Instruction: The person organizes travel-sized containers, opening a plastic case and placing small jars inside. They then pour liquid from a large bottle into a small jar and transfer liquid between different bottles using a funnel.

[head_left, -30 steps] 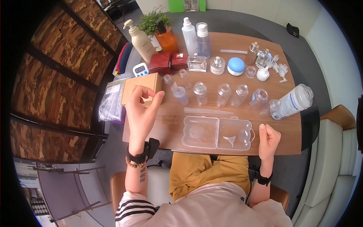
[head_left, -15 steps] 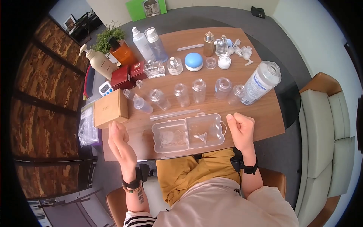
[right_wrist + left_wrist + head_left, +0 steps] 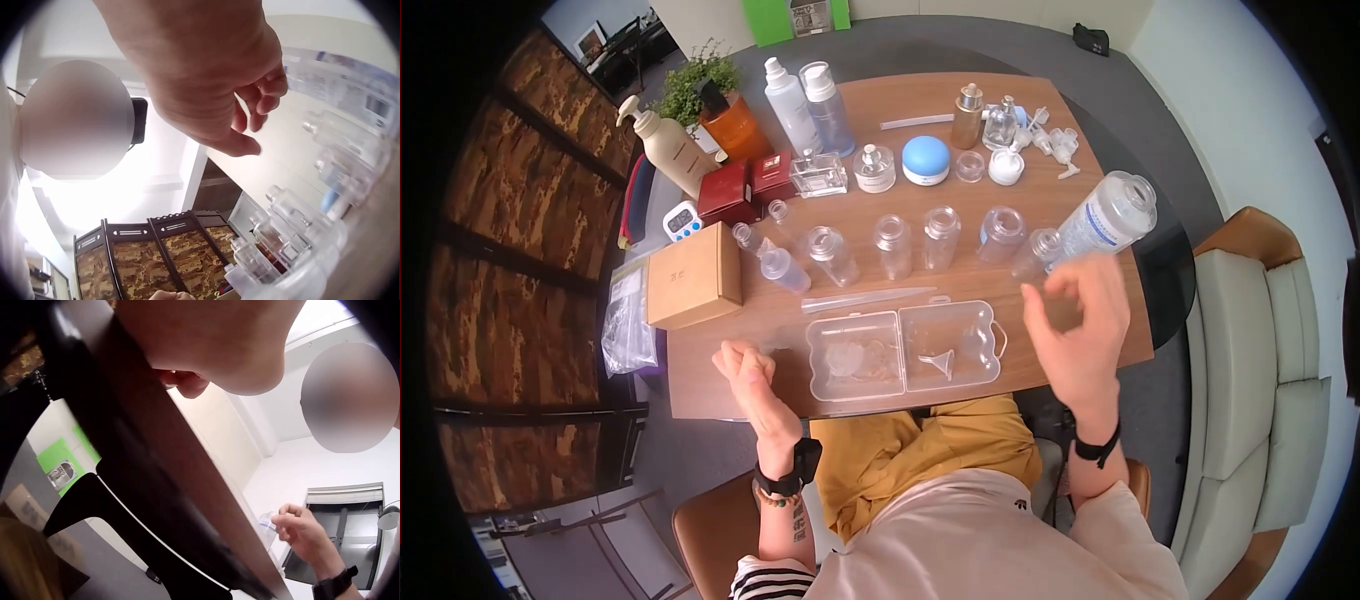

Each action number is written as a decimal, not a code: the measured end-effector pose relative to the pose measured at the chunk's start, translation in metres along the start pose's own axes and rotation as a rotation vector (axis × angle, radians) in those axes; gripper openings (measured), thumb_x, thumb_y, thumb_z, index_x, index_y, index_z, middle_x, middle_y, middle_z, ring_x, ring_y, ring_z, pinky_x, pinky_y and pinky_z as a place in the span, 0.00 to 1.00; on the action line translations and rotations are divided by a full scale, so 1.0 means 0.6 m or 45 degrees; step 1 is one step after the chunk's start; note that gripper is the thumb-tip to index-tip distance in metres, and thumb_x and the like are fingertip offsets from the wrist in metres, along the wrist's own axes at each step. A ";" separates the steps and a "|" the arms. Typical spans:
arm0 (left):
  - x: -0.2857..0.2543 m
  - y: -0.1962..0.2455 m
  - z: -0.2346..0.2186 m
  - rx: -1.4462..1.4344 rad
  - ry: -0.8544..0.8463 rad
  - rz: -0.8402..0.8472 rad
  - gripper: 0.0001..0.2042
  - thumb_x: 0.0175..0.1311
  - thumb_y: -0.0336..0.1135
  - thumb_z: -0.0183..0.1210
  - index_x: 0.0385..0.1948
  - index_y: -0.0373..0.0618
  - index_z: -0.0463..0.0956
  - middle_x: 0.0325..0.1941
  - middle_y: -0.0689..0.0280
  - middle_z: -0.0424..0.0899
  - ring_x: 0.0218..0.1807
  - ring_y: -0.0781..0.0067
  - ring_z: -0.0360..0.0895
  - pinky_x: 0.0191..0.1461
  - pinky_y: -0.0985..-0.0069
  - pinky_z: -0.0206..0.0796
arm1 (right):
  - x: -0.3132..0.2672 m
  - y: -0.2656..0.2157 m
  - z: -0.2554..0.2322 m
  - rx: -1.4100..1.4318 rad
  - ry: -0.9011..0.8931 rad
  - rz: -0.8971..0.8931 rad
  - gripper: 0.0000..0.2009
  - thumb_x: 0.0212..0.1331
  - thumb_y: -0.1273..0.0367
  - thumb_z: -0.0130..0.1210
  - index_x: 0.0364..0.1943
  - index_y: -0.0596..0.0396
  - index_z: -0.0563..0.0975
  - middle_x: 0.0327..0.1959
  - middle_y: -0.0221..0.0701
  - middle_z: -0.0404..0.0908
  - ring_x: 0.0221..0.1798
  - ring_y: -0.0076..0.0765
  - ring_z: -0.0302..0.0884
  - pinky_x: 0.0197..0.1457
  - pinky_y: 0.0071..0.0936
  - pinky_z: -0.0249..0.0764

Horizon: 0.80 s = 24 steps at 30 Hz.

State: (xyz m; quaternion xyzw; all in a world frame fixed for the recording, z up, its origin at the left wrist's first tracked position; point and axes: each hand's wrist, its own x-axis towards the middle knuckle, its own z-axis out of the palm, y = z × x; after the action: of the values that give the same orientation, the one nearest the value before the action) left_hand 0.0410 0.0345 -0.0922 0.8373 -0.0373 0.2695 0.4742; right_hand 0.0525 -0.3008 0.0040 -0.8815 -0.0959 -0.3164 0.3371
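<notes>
My right hand (image 3: 1082, 335) is raised over the table's right side, just nearer than the large clear bottle with a blue label (image 3: 1108, 215). Its thumb and fingers are apart and curve loosely, with nothing between them; the right wrist view also shows this hand (image 3: 212, 81) empty. My left hand (image 3: 757, 393) is at the table's front left edge, left of the open clear case (image 3: 855, 358), fingers loosely bent and holding nothing. A small clear funnel (image 3: 943, 363) lies in the case's right half. Behind the case lie thin clear strips or tubes (image 3: 870, 298).
Several small clear bottles (image 3: 893, 247) stand in a row mid-table. Farther back are a blue-lidded jar (image 3: 926, 161), glass bottles, red boxes (image 3: 727, 196) and pump bottles. A cardboard box (image 3: 693, 276), a white timer (image 3: 683, 220) and a plastic bag (image 3: 629, 325) are at the left.
My right hand has gone from a curled fist to loosely spread fingers and moved toward the large bottle. My left hand has come down from beside the cardboard box to the front edge.
</notes>
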 end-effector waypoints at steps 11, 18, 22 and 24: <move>0.000 -0.005 -0.005 0.033 -0.032 0.091 0.16 0.76 0.46 0.43 0.39 0.41 0.68 0.42 0.58 0.67 0.48 0.60 0.59 0.59 0.63 0.53 | 0.091 -0.021 0.017 -0.344 -0.455 -0.220 0.29 0.47 0.81 0.70 0.59 0.65 0.76 0.54 0.45 0.75 0.58 0.56 0.70 0.63 0.46 0.69; 0.000 -0.012 -0.005 -0.072 -0.026 0.055 0.27 0.77 0.62 0.39 0.40 0.42 0.69 0.44 0.61 0.67 0.51 0.62 0.60 0.62 0.65 0.52 | 0.111 0.006 0.040 -0.525 -0.556 -0.326 0.17 0.47 0.80 0.68 0.43 0.65 0.79 0.44 0.46 0.80 0.53 0.55 0.73 0.57 0.44 0.70; -0.002 -0.019 -0.002 -0.178 -0.001 0.043 0.29 0.77 0.63 0.37 0.38 0.42 0.70 0.44 0.62 0.67 0.52 0.62 0.60 0.63 0.65 0.52 | 0.117 0.021 0.054 -0.642 -0.584 -0.406 0.10 0.47 0.80 0.65 0.36 0.63 0.81 0.36 0.45 0.83 0.50 0.54 0.75 0.55 0.43 0.71; -0.002 -0.018 -0.001 -0.116 -0.006 0.028 0.29 0.78 0.63 0.36 0.36 0.43 0.71 0.44 0.62 0.68 0.52 0.62 0.61 0.64 0.65 0.52 | 0.118 0.035 0.063 -0.651 -0.575 -0.422 0.10 0.47 0.81 0.64 0.36 0.63 0.81 0.37 0.45 0.83 0.50 0.54 0.75 0.54 0.43 0.71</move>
State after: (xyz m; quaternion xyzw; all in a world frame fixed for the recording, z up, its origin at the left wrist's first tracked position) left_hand 0.0428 0.0406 -0.1008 0.8152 -0.0600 0.2706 0.5086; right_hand 0.1347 -0.2950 0.0150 -0.9573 -0.2269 -0.1781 0.0209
